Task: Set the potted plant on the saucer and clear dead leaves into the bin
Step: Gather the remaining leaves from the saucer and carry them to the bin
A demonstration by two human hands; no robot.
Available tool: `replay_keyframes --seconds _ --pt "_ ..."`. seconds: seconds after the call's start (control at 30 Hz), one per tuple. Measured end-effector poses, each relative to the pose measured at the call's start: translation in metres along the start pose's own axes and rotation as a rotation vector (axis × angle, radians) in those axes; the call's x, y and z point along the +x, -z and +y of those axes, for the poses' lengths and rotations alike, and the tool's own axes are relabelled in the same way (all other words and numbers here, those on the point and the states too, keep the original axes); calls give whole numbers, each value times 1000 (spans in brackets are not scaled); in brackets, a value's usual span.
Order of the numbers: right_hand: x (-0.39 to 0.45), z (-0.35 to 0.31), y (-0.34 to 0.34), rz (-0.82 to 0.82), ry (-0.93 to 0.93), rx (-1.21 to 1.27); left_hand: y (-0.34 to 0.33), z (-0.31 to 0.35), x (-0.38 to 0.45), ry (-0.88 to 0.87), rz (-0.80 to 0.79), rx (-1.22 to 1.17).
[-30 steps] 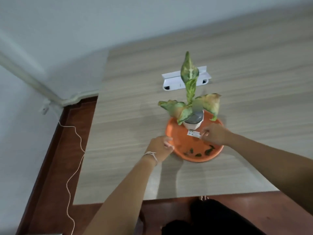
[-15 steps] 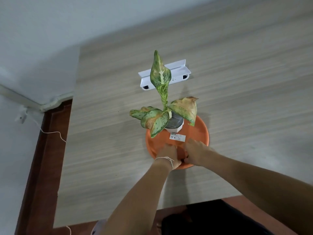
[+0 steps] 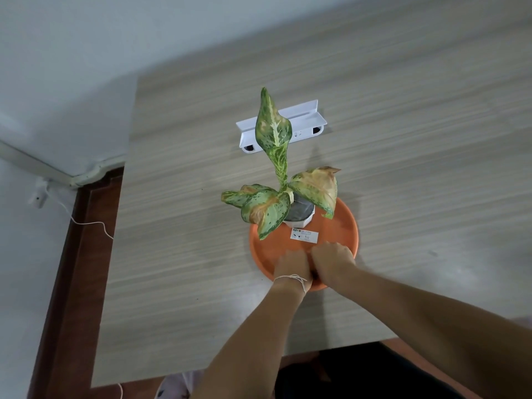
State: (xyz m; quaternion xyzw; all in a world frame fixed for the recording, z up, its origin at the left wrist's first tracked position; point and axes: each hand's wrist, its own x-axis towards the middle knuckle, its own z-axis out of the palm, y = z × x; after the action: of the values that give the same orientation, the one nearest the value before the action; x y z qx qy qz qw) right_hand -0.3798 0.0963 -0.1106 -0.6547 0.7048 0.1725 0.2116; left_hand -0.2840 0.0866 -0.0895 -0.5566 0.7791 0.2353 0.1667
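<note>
While the little potted plant [image 3: 288,194] stands in its white pot [image 3: 300,221] on the far half of the round orange saucer [image 3: 342,223], both hands are down at the near edge of that saucer. The left hand [image 3: 292,267] and the right hand [image 3: 332,262] sit side by side, touching each other, with their backs up and their fingers curled under. The fingers are bunched close, but they are hidden below the hands, so I cannot tell if they hold anything. A thin white string [image 3: 295,279] goes around the left wrist. The plant has one tall spotted green leaf [image 3: 272,131] that points up and away. It has two low leaves too: one on the left [image 3: 262,208] with a brown patch, and one on the right [image 3: 318,188] that is mostly yellow and brown. A small white label [image 3: 304,235] lies on the saucer just in front of the pot. The saucer rests on a pale wooden table [image 3: 417,139]. A white plastic holder [image 3: 305,122] lies on the table behind the plant, well apart from the saucer. A white cord [image 3: 89,224] hangs down by the wall on the left.
</note>
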Motion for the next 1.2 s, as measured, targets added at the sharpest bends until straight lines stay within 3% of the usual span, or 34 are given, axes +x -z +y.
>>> replay_keyframes --seconds 0.43,0.83,1.07,1.2 --pt "5 5 -2 -41 113 125 -9 2 7 22 35 -24" --pt "9 21 4 -108 102 308 -6 -7 12 147 25 -204" --pt "7 15 18 -92 41 436 5 -45 0 306 101 -525" --pt "-2 -31 30 -76 130 420 9 -89 -26 343 198 -764"
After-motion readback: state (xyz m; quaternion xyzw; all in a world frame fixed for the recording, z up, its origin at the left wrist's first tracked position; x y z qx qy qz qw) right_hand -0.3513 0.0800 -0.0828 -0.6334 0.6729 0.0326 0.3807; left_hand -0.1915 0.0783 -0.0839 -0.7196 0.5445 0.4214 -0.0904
